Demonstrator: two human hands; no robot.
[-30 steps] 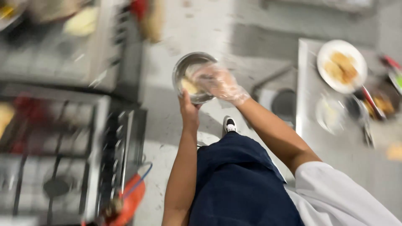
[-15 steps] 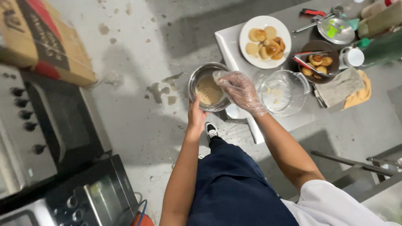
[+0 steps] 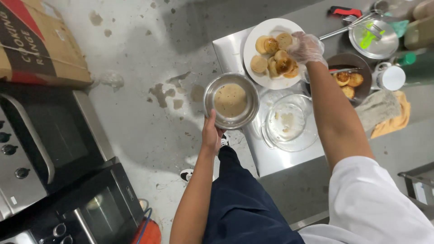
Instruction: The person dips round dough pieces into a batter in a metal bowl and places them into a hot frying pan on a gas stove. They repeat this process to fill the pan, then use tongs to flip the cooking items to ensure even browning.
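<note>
My left hand grips the steel bowl of batter, frame centre; gloved right hand, fingers curled, rests on fried cakes on plate, upper right. Picking one up, I reckon; needs gentle pinch

The left hand holds a metal bowl of pale batter by its rim, above the floor. The right hand, in a clear glove, rests at the white plate of browned patties. An empty glass bowl stands just beside, on the steel table
</note>
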